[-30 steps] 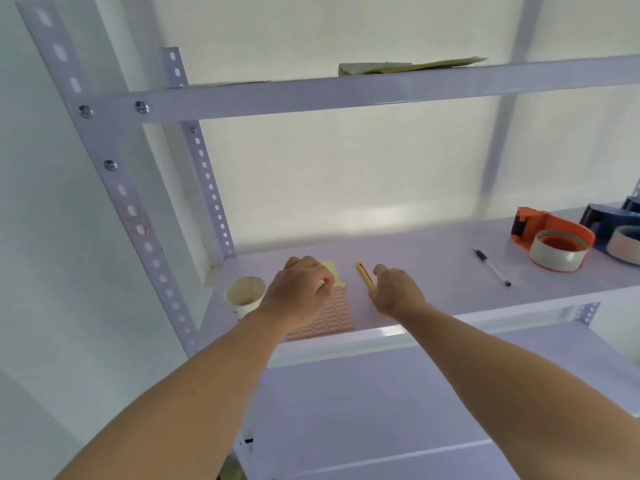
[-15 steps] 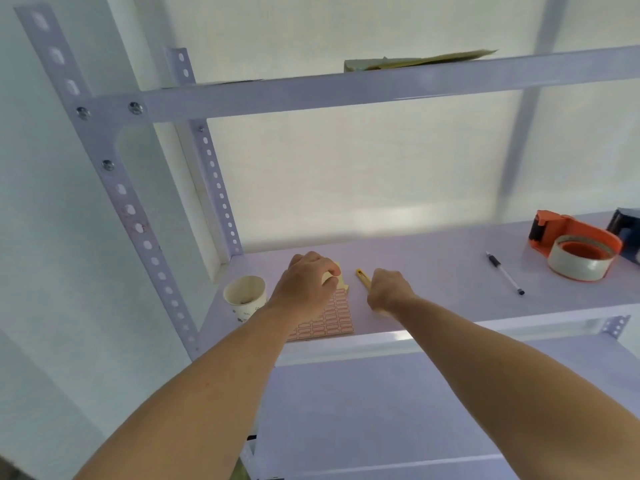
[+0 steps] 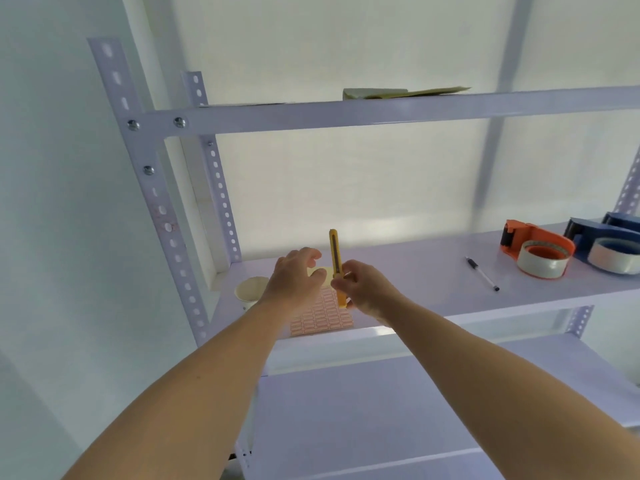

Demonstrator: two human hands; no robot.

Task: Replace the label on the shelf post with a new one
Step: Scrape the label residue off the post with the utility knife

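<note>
Cut risk up close
Our right grip (image 3: 367, 289) clasps the yellow knife (image 3: 334, 254) upright; a slip could nick our slack left grip (image 3: 298, 282) just beside it.

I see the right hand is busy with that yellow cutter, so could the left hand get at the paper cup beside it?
Probably yes. The left hand hovers with loose fingers, apparently holding nothing, and the paper cup stands just to its left on the same shelf, with nothing visible between them.

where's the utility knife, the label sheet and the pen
utility knife (image 3: 334, 251): head view, upper body
label sheet (image 3: 322, 318): head view, bare lower half
pen (image 3: 482, 274): head view, mid barrel
</note>
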